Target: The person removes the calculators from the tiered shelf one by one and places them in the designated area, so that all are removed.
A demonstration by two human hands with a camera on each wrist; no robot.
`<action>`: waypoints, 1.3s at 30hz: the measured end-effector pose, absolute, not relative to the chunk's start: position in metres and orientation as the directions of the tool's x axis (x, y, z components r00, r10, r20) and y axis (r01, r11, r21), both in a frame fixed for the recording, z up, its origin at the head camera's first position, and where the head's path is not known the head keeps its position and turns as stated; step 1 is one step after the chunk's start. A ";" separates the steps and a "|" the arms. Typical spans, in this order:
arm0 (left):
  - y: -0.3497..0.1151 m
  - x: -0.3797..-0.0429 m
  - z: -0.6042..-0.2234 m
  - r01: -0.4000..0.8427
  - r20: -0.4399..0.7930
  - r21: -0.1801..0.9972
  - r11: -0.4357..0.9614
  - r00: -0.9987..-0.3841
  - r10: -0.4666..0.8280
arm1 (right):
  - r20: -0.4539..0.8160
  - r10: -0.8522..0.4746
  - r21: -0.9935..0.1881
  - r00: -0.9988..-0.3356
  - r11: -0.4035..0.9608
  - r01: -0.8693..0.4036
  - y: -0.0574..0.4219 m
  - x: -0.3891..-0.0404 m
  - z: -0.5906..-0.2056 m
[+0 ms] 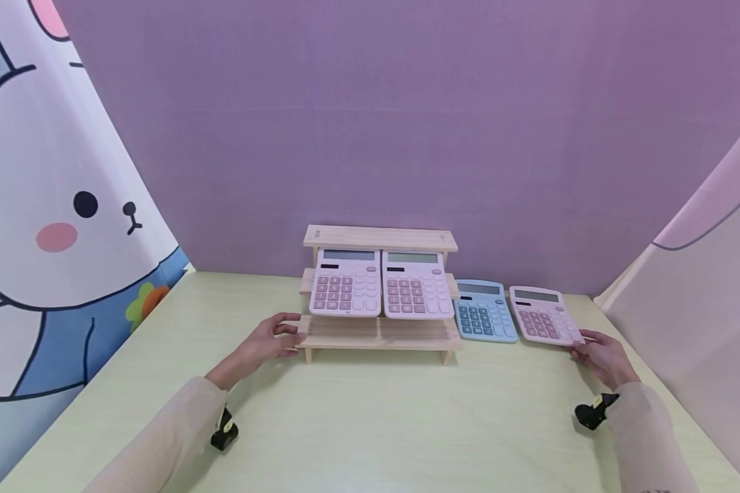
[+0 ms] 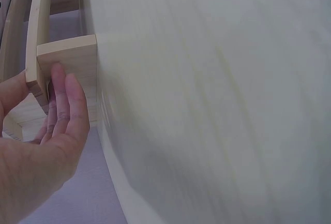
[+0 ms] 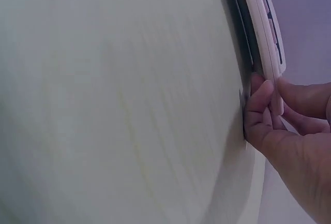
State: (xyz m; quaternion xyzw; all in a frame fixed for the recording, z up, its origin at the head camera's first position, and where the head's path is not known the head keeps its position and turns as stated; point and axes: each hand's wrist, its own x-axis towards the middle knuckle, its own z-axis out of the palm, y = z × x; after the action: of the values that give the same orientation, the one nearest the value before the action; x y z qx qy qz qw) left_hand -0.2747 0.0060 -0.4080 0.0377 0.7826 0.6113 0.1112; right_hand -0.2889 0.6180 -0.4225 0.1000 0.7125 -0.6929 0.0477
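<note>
My left hand (image 1: 270,340) pinches the left end of the lowest shelf of a wooden tiered stand (image 1: 379,333); in the left wrist view the thumb lies on top of the board (image 2: 39,43) and the fingers curl beneath it. Two pink calculators (image 1: 345,284) lean side by side on the stand's upper tiers. On the right, my right hand (image 1: 606,357) pinches the lower right corner of another pink calculator (image 1: 544,316), thumb above and fingers under its edge, as the right wrist view shows. Between that calculator and the stand lies a blue calculator (image 1: 486,311).
The pale wood-grain table (image 1: 370,424) stretches in front of the stand. Behind it rises a purple cloth backdrop (image 1: 382,137). A rabbit-print curtain (image 1: 55,150) hangs at the left, and a pale patterned curtain (image 1: 709,301) borders the right side.
</note>
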 end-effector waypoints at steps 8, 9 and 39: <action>0.005 -0.277 -0.410 -0.087 -0.133 0.966 0.243 -0.974 0.181 | -0.192 0.103 -0.958 -0.976 0.198 0.209 0.619 -0.294 -0.426; 0.005 -0.277 -0.411 -0.087 -0.134 0.966 0.243 -0.974 0.183 | -0.189 0.103 -0.952 -0.977 0.224 0.208 0.619 -0.294 -0.426; 0.007 -0.271 -0.406 -0.079 -0.128 0.965 0.249 -0.973 0.191 | -0.125 0.133 -0.847 -0.983 0.502 0.175 0.619 -0.297 -0.431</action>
State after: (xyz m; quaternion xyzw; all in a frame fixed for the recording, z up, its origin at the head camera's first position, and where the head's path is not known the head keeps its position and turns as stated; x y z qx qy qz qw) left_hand -0.2713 0.0070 -0.4055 0.0360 0.7824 0.6119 0.1103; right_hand -0.2971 0.6190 -0.4312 0.0888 0.8663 -0.4910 0.0216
